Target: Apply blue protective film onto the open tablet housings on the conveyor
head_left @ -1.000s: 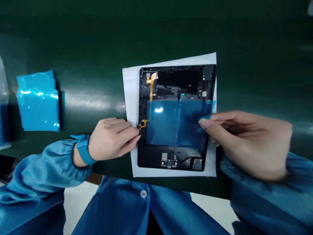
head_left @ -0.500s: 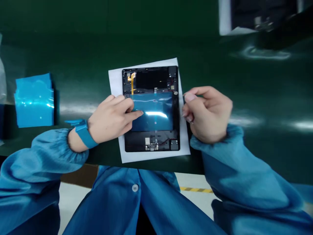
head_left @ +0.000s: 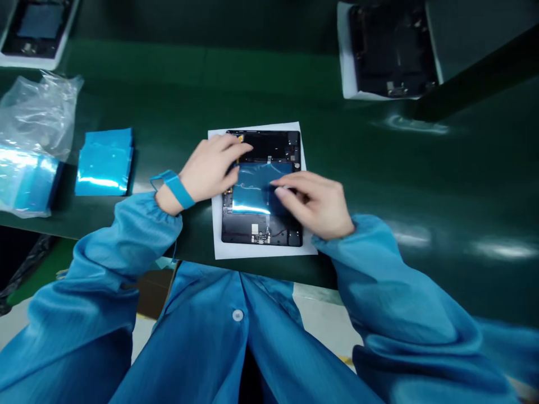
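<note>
An opened tablet (head_left: 240,229) lies on a white sheet (head_left: 223,249) in front of me, its circuit boards and flat cables exposed. A shiny blue film (head_left: 252,193) covers its middle section. My left hand (head_left: 213,168) rests over the tablet's upper left part, thumb and fingers apart, holding nothing. My right hand (head_left: 318,203) is over the film's right side, with thumb and index fingertip close together in a pinch. Whether anything is between those fingertips is too small to tell. The other right fingers are curled and partly hidden.
A stack of blue film sheets (head_left: 105,163) lies at left, beside a clear plastic bag (head_left: 40,120) with more blue sheets. Another opened tablet (head_left: 393,53) on white paper is at the upper right, and one more (head_left: 40,25) at the upper left.
My right hand has moved left from beside the tablet to over the film. My left hand has shifted up toward the tablet's top, its fingers spreading. The camera view has shifted too.
</note>
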Motion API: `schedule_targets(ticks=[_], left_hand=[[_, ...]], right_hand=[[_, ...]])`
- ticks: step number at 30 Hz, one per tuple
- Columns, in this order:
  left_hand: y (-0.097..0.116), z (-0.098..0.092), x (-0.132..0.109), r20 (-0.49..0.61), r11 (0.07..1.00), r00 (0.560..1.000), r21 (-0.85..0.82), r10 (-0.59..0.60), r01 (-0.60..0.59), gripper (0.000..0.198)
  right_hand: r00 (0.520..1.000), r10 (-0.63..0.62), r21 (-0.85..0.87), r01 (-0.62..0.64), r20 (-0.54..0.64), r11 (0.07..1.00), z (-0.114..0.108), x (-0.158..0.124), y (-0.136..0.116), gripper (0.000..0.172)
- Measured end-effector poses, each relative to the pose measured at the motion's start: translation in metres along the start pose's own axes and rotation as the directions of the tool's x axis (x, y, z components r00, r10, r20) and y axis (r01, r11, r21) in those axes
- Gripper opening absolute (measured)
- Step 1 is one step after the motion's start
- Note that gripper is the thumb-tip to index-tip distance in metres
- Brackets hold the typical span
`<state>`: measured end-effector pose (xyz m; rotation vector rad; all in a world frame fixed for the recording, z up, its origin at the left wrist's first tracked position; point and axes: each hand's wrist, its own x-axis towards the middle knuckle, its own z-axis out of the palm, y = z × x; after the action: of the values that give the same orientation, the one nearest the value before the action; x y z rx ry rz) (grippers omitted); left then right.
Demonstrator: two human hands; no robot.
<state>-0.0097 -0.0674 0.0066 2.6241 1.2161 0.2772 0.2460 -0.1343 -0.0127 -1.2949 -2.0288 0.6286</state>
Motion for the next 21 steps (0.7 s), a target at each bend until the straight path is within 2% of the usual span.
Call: schedule_targets(ticks=[1,3,5,6,8,13,16,18,20,21], left_hand=[[-0.011,-0.002,-0.007,-0.036,0.999,0.998,-0.020,-0.042,0.041,0.053],[-0.028,-0.002,-0.018,-0.054,0.995,0.995,-0.055,-0.081,0.078,0.060],[-0.035,0.001,-0.025,-0.019,0.994,0.996,-0.071,-0.085,0.083,0.069],[-0.036,0.004,-0.027,0.005,0.994,0.996,-0.070,-0.086,0.086,0.073],[-0.034,0.008,-0.028,0.053,0.993,0.994,-0.063,-0.094,0.097,0.078],[-0.031,0.010,-0.025,0.104,0.991,0.989,-0.078,-0.102,0.110,0.085],[-0.032,0.010,-0.025,0.095,0.990,0.990,-0.082,-0.103,0.111,0.087],[-0.032,0.011,-0.025,0.091,0.991,0.991,-0.083,-0.097,0.104,0.087],[-0.032,0.012,-0.025,0.085,0.992,0.992,-0.085,-0.090,0.097,0.087],[-0.032,0.013,-0.025,0.082,0.992,0.993,-0.086,-0.087,0.094,0.087]], right_hand=[[0.988,-0.105,-0.100,0.116,0.112,0.988,0.001,0.000,-0.007,0.032],[0.919,-0.233,-0.235,0.314,0.319,0.920,0.004,0.002,-0.019,0.039],[0.854,-0.271,-0.308,0.430,0.445,0.849,0.009,0.009,-0.025,0.045],[0.836,-0.273,-0.331,0.458,0.476,0.825,0.012,0.015,-0.024,0.048],[0.839,-0.251,-0.381,0.459,0.483,0.802,0.016,0.028,-0.020,0.051],[0.894,-0.184,-0.467,0.378,0.409,0.800,0.021,0.048,-0.013,0.051],[0.892,-0.164,-0.521,0.386,0.421,0.762,0.022,0.034,-0.025,0.058],[0.871,-0.178,-0.522,0.426,0.459,0.739,0.022,0.020,-0.033,0.062],[0.858,-0.196,-0.501,0.447,0.475,0.741,0.020,0.012,-0.036,0.058],[0.872,-0.183,-0.510,0.422,0.453,0.750,0.018,0.011,-0.035,0.057]])
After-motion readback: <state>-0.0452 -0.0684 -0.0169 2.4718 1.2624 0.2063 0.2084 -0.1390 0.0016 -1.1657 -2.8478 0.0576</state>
